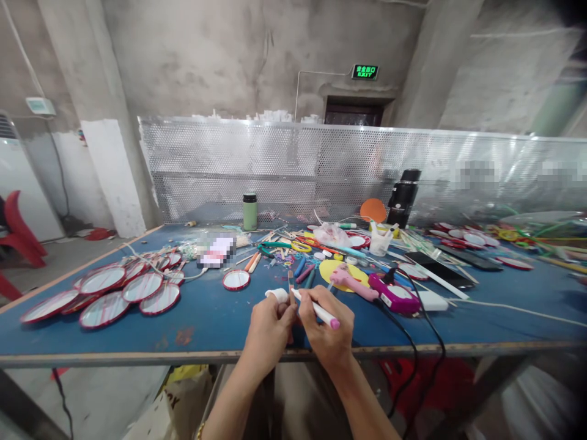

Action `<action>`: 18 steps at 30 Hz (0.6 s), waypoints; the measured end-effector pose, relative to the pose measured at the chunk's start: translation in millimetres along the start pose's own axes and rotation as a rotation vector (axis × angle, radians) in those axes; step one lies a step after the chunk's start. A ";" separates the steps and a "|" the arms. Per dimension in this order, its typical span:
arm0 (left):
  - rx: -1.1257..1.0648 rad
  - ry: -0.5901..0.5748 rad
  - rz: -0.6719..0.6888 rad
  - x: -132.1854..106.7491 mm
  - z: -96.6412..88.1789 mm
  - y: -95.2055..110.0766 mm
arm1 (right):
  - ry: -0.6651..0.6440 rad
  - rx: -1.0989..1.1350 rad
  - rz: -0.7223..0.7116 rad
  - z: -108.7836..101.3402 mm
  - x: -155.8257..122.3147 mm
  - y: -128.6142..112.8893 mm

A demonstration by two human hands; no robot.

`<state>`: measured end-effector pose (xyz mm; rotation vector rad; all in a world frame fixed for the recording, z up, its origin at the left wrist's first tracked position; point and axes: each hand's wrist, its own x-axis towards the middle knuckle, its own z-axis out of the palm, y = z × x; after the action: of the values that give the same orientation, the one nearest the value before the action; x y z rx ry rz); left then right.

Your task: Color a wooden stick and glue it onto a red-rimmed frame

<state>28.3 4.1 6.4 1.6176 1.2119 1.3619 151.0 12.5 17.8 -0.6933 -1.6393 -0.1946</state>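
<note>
Near the table's front edge, my left hand is closed around a narrow brown craft stick, which points away from me. Something white wraps or sits at this hand's fingertips; I cannot tell which. My right hand grips a white marker with a pink end, its tip against or very near the stick. Just beyond the hands lie several coloured markers. A yellow disc lies to the right, with a pink glue gun across it.
Round red-rimmed mirrors are piled at left, by a phone on a cable. A green bottle and a black flask stand at the back before a perforated metal screen. A purple device with black cables lies right.
</note>
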 end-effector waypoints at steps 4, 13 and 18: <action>-0.004 -0.002 0.003 0.3 0.2 -1.3 | 0.016 -0.031 0.005 -0.7 -0.6 -0.3; 0.009 -0.009 -0.002 0.0 -1.1 -0.2 | 0.025 -0.004 -0.006 -0.6 -2.3 0.4; 0.013 -0.011 -0.001 0.4 -0.3 -2.5 | 0.005 -0.016 -0.016 -0.9 -2.0 0.5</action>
<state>27.5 5.3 4.4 1.6309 1.2169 1.3459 152.1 11.9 16.0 -0.6915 -1.6406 -0.2208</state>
